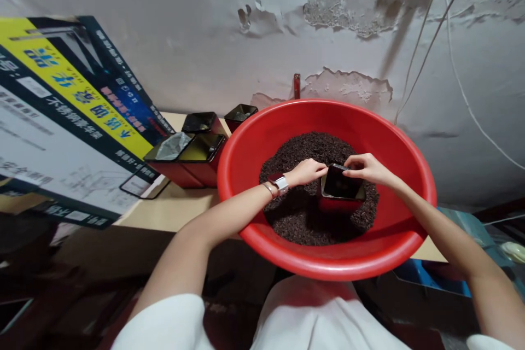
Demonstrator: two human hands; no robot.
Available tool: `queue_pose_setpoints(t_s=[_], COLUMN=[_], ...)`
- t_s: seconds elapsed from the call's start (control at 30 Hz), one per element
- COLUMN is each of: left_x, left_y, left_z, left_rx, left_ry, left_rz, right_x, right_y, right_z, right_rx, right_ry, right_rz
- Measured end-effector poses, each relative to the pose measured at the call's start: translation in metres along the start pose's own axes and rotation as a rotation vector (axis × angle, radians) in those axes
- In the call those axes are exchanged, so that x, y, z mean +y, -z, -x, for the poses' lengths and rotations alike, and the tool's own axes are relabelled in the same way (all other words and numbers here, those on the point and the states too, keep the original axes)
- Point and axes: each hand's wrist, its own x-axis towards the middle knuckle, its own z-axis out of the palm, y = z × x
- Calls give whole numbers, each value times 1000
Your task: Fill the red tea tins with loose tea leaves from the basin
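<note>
A big red basin (254,142) rests against my lap and the table edge, half filled with dark loose tea leaves (311,147). In the leaves stands a small red square tin (342,188), its open mouth lined with a dark foil bag. My left hand (305,171), with a watch on the wrist, pinches the tin's left rim. At the far right corner of the rim, my right hand (365,168) grips with bent fingers. Both hands hold the tin upright over the leaves.
Several more red square tins (186,156) with open foil liners stand on the wooden table (172,210) left of the basin. A large printed cardboard box (61,115) leans at the far left. A peeling wall (348,27) with hanging cables is directly behind.
</note>
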Motion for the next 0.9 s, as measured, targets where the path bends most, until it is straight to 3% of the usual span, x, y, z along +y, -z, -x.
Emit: queue_pose_setpoints(t_s=[0.13, 0.27, 0.33, 0.4, 0.47, 0.63, 0.77, 0.9], left_x=[1, 1, 2, 3, 4, 7, 10, 12], left_y=[5, 7, 7, 7, 7, 5, 5, 7], left_z=[-1, -1, -1, -2, -2, -1, 0, 0], left_rx=[-15, -22, -23, -25, -24, -29, -30, -62], left_ry=[-47, -55, -64, -73, -75, -45, -16, 38], left_rz=[-47, -101, -145, -189, -225, -266, -262, -289], right_x=[1, 16, 28, 41, 54, 83, 87, 80], right_y=[25, 48, 53, 52, 50, 47, 48, 43], right_z=[5, 6, 4, 0, -4, -7, -2, -1], right_rx=[227, 594, 841, 1000, 966, 589, 401, 322], right_ry=[-75, -98, -50, 14, 22, -242, -338, -332], right_rz=[-279, -490, -423, -164, 170, 783, 928, 921])
